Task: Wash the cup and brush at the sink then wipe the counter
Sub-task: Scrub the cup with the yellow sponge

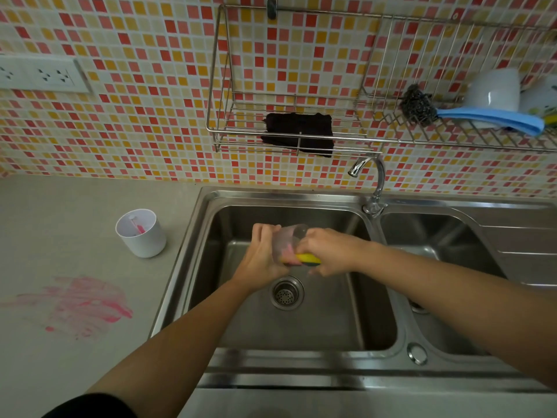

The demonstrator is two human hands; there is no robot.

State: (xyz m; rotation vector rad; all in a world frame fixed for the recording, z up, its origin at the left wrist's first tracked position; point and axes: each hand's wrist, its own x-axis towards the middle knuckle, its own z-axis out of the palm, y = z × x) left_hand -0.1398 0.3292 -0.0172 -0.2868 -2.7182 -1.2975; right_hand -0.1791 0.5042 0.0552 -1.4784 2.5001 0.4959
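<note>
Over the left basin of the steel sink point(211, 197), my left hand point(260, 254) grips a clear plastic cup point(286, 241) tinted pink inside, lying on its side. My right hand point(328, 251) holds a yellow sponge point(306, 259) with a dark scouring side, pressed at the cup's lower edge. On the grey counter point(60, 224) to the left stands a white cup point(141, 233) with a pink-stained brush point(137, 226) inside it. A smeared pink stain point(81, 303) marks the counter nearer to me.
The faucet point(372, 182) stands between the two basins, with no water visibly running. A dark cloth point(298, 132) lies in a wire wall rack point(220, 128). A steel scourer point(417, 105), a blue cloth and white cups sit on the right rack. Wall sockets point(39, 75) at far left.
</note>
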